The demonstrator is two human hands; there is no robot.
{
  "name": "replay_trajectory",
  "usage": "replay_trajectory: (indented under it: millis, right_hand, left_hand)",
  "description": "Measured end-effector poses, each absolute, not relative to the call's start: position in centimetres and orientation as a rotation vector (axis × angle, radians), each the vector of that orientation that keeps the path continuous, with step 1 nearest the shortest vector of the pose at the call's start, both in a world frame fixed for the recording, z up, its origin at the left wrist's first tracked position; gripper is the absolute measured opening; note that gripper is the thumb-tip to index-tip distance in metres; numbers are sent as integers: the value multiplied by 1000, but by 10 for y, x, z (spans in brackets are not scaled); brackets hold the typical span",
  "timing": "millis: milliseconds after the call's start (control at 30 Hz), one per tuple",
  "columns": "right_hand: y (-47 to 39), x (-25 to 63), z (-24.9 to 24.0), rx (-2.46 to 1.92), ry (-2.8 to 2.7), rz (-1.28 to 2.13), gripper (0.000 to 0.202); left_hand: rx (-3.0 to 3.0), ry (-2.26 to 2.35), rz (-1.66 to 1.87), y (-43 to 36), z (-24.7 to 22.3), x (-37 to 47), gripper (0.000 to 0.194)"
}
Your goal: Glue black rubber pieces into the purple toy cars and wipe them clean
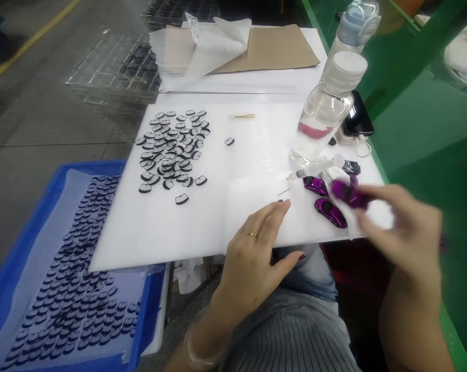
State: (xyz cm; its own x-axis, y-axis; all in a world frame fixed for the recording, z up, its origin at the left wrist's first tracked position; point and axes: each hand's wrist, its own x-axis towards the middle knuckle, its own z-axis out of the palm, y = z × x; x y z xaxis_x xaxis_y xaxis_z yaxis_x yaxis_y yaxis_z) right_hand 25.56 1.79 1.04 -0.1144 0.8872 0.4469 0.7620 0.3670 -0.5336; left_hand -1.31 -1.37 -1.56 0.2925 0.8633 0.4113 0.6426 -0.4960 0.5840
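Observation:
My right hand [406, 222] pinches a purple toy car [348, 195] between thumb and fingers, held over the right part of the white board [171, 235]. Two more purple toy cars lie just left of it: an upper one [315, 185] and a lower one [330, 213]. My left hand [256, 245], its fingers stretched out and thumb spread, rests at the board's near edge and holds nothing. Beyond its fingertips lies a thin dark stick [283, 192]. A syringe-like tube [314, 169] with a pointed tip lies above the cars.
Many small dark-edged pieces [171, 150] lie across the board's left side, with one stray piece [229, 141] apart. Toothpicks [242, 115] lie farther back. A clear bottle [321, 111] and a phone [357, 116] stand right. A blue tray [150, 305] of similar pieces sits lower left.

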Motion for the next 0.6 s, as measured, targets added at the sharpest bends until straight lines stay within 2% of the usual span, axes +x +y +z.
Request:
replay_trajectory:
  millis: [67, 133, 233, 267, 367, 467, 600]
  right_hand:
    - [5, 215, 11, -1123, -2177, 449, 35]
    - [7, 186, 8, -982, -2238, 576, 31]
    - [24, 166, 5, -1228, -1914, 595, 11]
    - [32, 164, 4, -1303, -1773, 600, 14]
    - [53, 161, 6, -1316, -1619, 734, 20]
    - [62, 164, 12, -1253, -1687, 926, 15]
    - [48, 166, 13, -1098, -1550, 918, 12]
  left_hand:
    - [2239, 1329, 1037, -14, -14, -15, 62]
    - [2249, 1302, 1097, -17, -14, -17, 51]
    - [2265, 1464, 1251, -26, -16, -16, 37]
    - [2274, 1538, 1274, -29, -16, -15, 33]
    - [2372, 1542, 1127, -35, -14, -15, 44]
    - [2418, 1344, 893, -31, -9, -23, 52]
    - [2328, 1190, 966, -19, -9, -32, 52]
